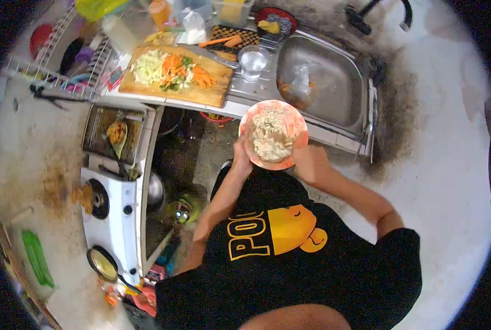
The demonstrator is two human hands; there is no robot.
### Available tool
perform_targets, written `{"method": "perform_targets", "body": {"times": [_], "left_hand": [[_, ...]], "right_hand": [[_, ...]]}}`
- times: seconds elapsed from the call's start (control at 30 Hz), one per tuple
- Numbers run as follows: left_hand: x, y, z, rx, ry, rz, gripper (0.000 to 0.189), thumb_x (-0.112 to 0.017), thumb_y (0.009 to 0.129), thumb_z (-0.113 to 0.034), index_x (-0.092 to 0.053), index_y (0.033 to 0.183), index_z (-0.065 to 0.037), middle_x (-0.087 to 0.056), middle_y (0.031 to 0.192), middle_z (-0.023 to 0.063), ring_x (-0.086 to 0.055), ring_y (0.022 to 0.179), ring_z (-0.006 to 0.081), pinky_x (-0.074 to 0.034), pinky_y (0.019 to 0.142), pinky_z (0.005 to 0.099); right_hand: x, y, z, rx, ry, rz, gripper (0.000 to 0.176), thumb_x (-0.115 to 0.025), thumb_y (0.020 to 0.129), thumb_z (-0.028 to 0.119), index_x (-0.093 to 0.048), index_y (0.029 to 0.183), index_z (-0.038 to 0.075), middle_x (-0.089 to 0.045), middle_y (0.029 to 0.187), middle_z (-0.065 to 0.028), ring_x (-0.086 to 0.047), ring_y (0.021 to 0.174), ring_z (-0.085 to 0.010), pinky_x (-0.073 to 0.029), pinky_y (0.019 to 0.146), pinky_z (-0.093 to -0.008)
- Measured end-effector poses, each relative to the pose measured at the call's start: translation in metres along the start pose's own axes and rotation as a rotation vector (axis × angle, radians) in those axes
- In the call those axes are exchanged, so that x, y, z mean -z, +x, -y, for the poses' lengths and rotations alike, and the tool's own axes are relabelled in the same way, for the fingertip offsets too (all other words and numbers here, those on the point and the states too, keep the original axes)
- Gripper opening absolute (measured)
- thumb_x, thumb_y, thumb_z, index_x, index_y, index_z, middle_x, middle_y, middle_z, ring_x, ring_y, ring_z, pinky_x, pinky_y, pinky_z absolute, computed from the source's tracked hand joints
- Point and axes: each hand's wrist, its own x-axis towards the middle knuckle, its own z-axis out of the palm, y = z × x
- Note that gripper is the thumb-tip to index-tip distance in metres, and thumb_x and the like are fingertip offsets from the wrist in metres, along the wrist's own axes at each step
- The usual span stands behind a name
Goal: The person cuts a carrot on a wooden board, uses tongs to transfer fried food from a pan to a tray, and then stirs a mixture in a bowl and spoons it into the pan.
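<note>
My left hand (241, 155) is closed on the left rim of an orange bowl (246, 113), holding it up in front of my body near the counter's edge. A pale, lumpy mixture (272, 135) with darker flecks fills the bowl. Against the bowl's lower right rim, my right hand (311, 164) is curled into a fist, slightly blurred. Whatever sits in its fingers is hidden. Behind the bowl, a wooden cutting board (208, 98) bears shredded cabbage (148, 69), carrot strips (175, 66) and chopped greens.
A steel sink (333, 104) with a plastic bag (301, 78) in it lies at right. A clear container of water (253, 61) stands beside the board. On the left are a white stove (110, 212), a small frying pan (102, 263) and a dish rack (94, 66).
</note>
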Motion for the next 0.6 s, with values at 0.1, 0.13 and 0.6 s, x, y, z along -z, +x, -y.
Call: {"method": "perform_targets", "body": {"times": [0.1, 0.13, 0.6], "left_hand": [[0.010, -0.028, -0.018, -0.004, -0.039, -0.055, 0.065, -0.040, 0.091, -0.044, -0.033, 0.141, -0.003, -0.044, 0.138, 0.0170, -0.046, 0.125, 0.0318, -0.036, 0.106, 0.0430], [0.012, -0.038, -0.022, -0.037, -0.018, -0.089, 0.065, -0.041, 0.091, -0.044, -0.033, 0.141, -0.003, -0.045, 0.138, 0.0169, -0.047, 0.124, 0.0315, -0.037, 0.106, 0.0430], [0.101, -0.171, -0.013, -0.518, -0.272, -0.634, 0.070, -0.046, 0.091, -0.053, -0.032, 0.141, -0.006, -0.045, 0.138, 0.0153, -0.046, 0.123, 0.0331, -0.039, 0.103, 0.0466]], "right_hand": [[0.006, 0.002, 0.013, 0.082, -0.015, -0.002, 0.013, -0.054, 0.073, 0.006, -0.065, 0.077, 0.000, -0.065, 0.076, -0.0218, -0.067, 0.074, -0.0362, -0.053, 0.063, -0.0466], [0.002, 0.007, 0.013, 0.131, -0.017, -0.017, 0.014, -0.055, 0.073, 0.007, -0.065, 0.080, 0.000, -0.065, 0.075, -0.0203, -0.067, 0.073, -0.0355, -0.052, 0.062, -0.0469], [-0.027, 0.062, 0.085, 1.183, -0.115, -0.177, 0.032, -0.055, 0.077, 0.009, -0.067, 0.107, 0.011, -0.063, 0.064, -0.0089, -0.063, 0.055, -0.0233, -0.050, 0.050, -0.0388]]}}
